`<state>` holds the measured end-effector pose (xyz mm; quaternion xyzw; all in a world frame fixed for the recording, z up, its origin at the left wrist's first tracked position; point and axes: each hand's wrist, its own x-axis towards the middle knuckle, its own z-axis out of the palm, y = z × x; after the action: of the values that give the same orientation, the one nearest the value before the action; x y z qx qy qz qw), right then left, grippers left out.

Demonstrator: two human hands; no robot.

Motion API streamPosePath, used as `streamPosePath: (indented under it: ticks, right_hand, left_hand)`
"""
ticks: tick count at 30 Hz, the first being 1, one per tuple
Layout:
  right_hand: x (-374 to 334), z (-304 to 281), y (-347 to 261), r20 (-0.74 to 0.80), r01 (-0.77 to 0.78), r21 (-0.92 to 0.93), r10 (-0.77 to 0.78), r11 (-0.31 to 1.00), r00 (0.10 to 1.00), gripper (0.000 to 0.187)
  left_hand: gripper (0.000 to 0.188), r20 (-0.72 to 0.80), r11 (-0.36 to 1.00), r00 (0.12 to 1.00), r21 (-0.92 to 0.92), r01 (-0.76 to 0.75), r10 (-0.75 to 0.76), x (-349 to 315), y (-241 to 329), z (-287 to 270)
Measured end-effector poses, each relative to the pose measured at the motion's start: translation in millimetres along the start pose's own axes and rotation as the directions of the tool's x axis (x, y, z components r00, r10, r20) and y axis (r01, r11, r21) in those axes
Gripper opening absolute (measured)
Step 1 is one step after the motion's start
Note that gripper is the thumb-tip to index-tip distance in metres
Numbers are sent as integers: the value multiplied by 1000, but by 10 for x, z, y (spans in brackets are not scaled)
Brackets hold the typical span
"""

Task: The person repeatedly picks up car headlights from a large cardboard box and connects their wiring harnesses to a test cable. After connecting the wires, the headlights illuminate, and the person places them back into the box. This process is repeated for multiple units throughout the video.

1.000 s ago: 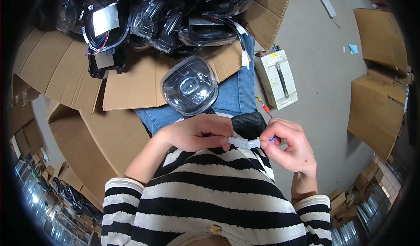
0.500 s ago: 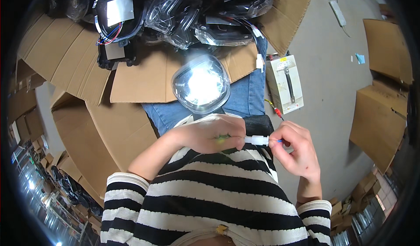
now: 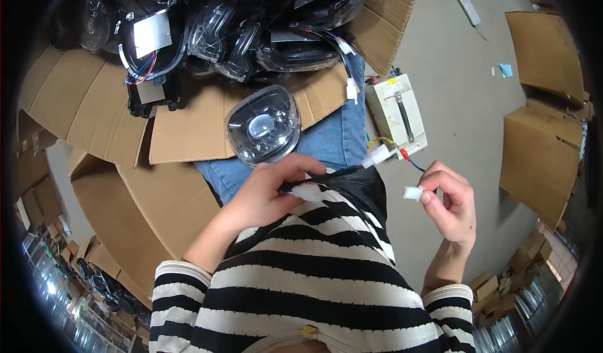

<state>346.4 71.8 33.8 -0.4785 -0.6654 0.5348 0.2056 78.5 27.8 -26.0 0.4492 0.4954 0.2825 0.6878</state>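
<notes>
My right hand (image 3: 451,202) is closed in a pinch on a small white plug connector (image 3: 412,193), over the grey floor. Near my waist, my left hand (image 3: 267,190) curls loosely round a white connector (image 3: 306,193) on a dark wire; the connector is blurred. Between the hands and a little farther off, another white connector (image 3: 377,156) hangs in the air, with a red wire at its end. A round headlamp (image 3: 264,124) with a clear lens lies unlit just beyond my left hand, against my jeans and a cardboard flap.
Several black headlamps (image 3: 239,36) in clear wrap fill the far cardboard box, whose flaps (image 3: 201,127) spread towards me. A cream power unit (image 3: 396,114) with a black handle stands on the floor at right. Cardboard boxes (image 3: 534,161) stand farther right; a power strip (image 3: 467,7) lies behind.
The headlamp was lit and is now dark. My hands were together at a white connector and have moved apart, the right one outward with a connector in its fingers.
</notes>
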Motion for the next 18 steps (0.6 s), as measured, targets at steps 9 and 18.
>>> streamPosePath:
  ticks: [9, 18]
  right_hand:
    - [34, 123, -94, 80, 99, 76, -105, 992, 991, 4]
    - [110, 133, -144, 94, 187, -23, -184, 982, 978, 4]
  left_hand:
    - [18, 24, 981, 989, 130, -145, 143, -41, 198, -13]
    - [8, 41, 959, 964, 98, -266, 263, -52, 57, -86]
